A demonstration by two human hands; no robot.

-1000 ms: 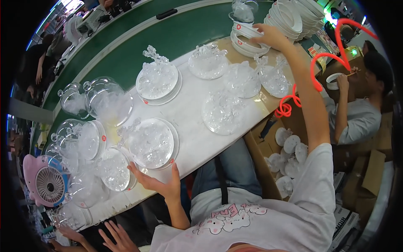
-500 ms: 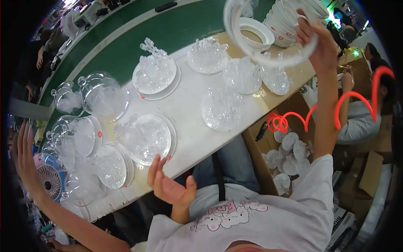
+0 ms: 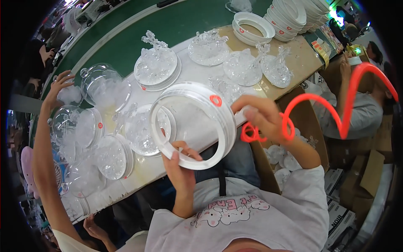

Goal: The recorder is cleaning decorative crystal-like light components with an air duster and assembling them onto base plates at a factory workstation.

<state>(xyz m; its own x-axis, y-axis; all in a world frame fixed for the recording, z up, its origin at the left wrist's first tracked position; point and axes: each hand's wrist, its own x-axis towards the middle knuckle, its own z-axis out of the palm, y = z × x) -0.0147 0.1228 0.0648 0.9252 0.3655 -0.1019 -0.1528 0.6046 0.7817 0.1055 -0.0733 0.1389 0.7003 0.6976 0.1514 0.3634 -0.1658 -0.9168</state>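
Grasps a white ring with bent fingers, left hand at the lower rim, right hand at the side. Holds it near clear ornaments.

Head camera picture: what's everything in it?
Held ring base: 1, white, between hands
Stacked ring bases: many, white, upper right
Ornamented discs: many, clear, on table
Domes: several, clear, table's left
Table: 1, white, centre
Surface: 1, green, beyond table
Coiled hose: 1, red, right
Cardboard boxes: several, brown, lower right
Small fan: 1, pink-blue, left
Co-workers: several, left and right
Left hand: 1, bare, ring's lower side
Right hand: 1, bare, ring's right side
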